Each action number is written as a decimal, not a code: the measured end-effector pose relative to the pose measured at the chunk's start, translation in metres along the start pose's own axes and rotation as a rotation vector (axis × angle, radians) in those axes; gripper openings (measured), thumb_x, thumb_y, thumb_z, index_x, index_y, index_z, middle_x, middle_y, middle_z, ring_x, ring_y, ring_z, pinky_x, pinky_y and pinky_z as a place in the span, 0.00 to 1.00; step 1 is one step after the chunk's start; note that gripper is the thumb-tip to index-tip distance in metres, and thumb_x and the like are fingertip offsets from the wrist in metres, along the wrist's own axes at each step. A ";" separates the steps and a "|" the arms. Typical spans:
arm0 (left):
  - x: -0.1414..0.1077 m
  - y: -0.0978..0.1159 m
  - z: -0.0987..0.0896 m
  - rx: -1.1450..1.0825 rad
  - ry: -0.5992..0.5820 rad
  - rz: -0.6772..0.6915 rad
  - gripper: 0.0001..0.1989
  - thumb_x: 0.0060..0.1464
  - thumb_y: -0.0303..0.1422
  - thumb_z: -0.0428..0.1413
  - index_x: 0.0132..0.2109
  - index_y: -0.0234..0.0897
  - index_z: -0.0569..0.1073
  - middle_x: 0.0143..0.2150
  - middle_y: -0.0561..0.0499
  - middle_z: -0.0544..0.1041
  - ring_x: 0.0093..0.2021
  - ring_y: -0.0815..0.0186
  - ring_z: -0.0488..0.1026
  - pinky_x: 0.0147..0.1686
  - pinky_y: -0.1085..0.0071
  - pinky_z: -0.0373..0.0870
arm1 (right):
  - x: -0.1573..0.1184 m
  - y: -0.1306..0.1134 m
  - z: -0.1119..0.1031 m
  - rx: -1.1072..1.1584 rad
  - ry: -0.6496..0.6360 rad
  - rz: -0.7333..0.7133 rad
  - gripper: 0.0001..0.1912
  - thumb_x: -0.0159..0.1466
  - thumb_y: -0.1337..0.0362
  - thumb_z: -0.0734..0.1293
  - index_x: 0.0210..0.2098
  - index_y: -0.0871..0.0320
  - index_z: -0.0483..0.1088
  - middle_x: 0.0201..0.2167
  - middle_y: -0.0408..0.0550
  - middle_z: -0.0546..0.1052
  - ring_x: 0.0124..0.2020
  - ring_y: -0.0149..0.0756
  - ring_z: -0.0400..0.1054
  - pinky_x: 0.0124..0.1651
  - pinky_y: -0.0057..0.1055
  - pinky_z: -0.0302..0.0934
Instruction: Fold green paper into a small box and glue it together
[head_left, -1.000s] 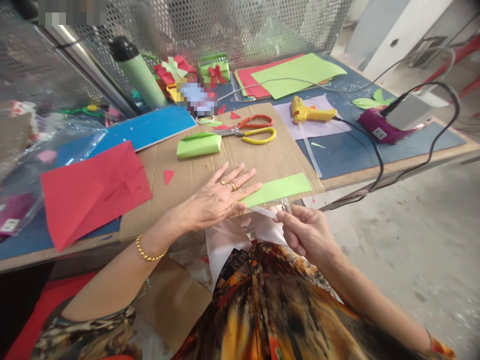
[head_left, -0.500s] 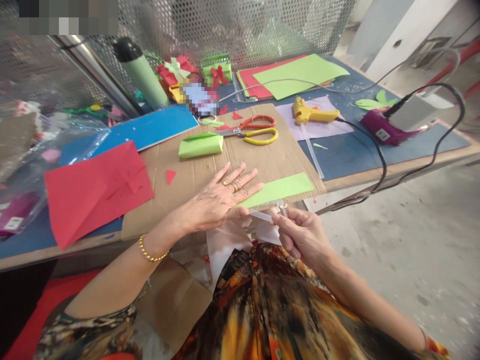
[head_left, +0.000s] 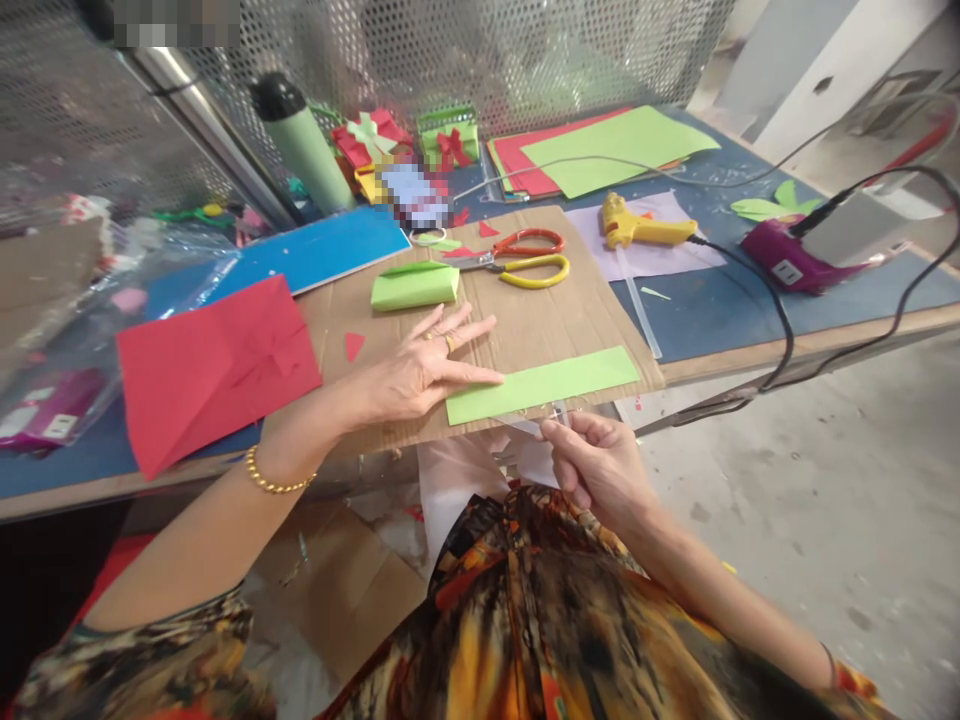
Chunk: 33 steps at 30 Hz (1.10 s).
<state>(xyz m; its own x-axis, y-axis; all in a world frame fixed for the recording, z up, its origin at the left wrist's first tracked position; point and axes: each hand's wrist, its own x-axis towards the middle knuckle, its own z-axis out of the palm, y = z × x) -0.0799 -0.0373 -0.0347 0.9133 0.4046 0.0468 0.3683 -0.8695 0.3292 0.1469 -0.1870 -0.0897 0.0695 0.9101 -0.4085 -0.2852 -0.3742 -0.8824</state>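
Note:
A light green paper strip [head_left: 555, 382] lies near the front edge of the brown cardboard sheet [head_left: 525, 330]. My left hand [head_left: 416, 375] is open, its fingers spread over the cardboard, with one fingertip at the strip's upper edge. Just past the front edge, my right hand [head_left: 596, 460] is closed on a narrow translucent strip [head_left: 519, 425], whose far end reaches toward the paper. Beyond my left fingers sits a folded green paper piece [head_left: 415, 288]. Scissors [head_left: 525, 260] with red and yellow handles lie farther back.
A yellow glue gun [head_left: 645, 230] rests on lilac paper at the right, wired near a purple power socket [head_left: 787, 255]. Red paper [head_left: 217, 370] and a blue board [head_left: 300, 260] are at the left. A green bottle [head_left: 307, 145] stands behind, with stacked coloured paper [head_left: 615, 150] nearby.
My left hand has slid left off the green strip, uncovering its left end. The right hand stays at the front edge, still holding the translucent strip. The camera view has shifted slightly.

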 end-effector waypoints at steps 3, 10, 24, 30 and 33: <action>-0.002 -0.008 0.008 0.002 -0.042 -0.008 0.29 0.68 0.21 0.49 0.66 0.59 0.72 0.79 0.54 0.50 0.79 0.48 0.39 0.74 0.34 0.39 | 0.000 -0.002 0.000 0.006 -0.004 -0.001 0.25 0.49 0.45 0.79 0.22 0.58 0.69 0.07 0.38 0.65 0.06 0.22 0.51 0.09 0.18 0.40; -0.003 -0.010 0.014 -0.011 -0.041 -0.029 0.28 0.70 0.23 0.47 0.66 0.61 0.70 0.79 0.55 0.49 0.79 0.50 0.39 0.75 0.37 0.38 | 0.002 -0.001 0.007 0.033 -0.035 0.033 0.27 0.49 0.41 0.78 0.24 0.59 0.72 0.07 0.37 0.65 0.05 0.23 0.50 0.09 0.20 0.42; -0.004 -0.007 0.013 -0.024 -0.049 -0.041 0.27 0.70 0.25 0.47 0.67 0.61 0.69 0.80 0.56 0.48 0.80 0.52 0.38 0.75 0.39 0.39 | 0.002 0.002 0.007 0.026 -0.075 0.014 0.23 0.52 0.45 0.78 0.26 0.59 0.73 0.07 0.36 0.64 0.06 0.22 0.50 0.10 0.20 0.43; -0.003 -0.008 0.013 -0.020 -0.061 -0.047 0.26 0.71 0.25 0.48 0.67 0.60 0.69 0.80 0.55 0.48 0.80 0.51 0.38 0.75 0.39 0.37 | 0.000 0.002 0.008 0.086 -0.136 0.044 0.23 0.53 0.45 0.76 0.26 0.59 0.73 0.06 0.34 0.62 0.06 0.21 0.46 0.10 0.21 0.42; -0.004 -0.008 0.012 -0.024 -0.062 -0.039 0.27 0.70 0.24 0.47 0.67 0.60 0.69 0.80 0.55 0.48 0.80 0.52 0.38 0.75 0.39 0.38 | -0.002 0.000 0.007 0.087 -0.146 0.056 0.23 0.53 0.45 0.77 0.26 0.59 0.73 0.06 0.34 0.61 0.06 0.21 0.46 0.10 0.21 0.41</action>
<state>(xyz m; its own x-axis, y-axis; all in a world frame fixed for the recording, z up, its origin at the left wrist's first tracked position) -0.0840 -0.0355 -0.0487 0.9076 0.4191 -0.0246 0.4002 -0.8461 0.3519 0.1405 -0.1877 -0.0870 -0.0867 0.9067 -0.4127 -0.3670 -0.4142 -0.8329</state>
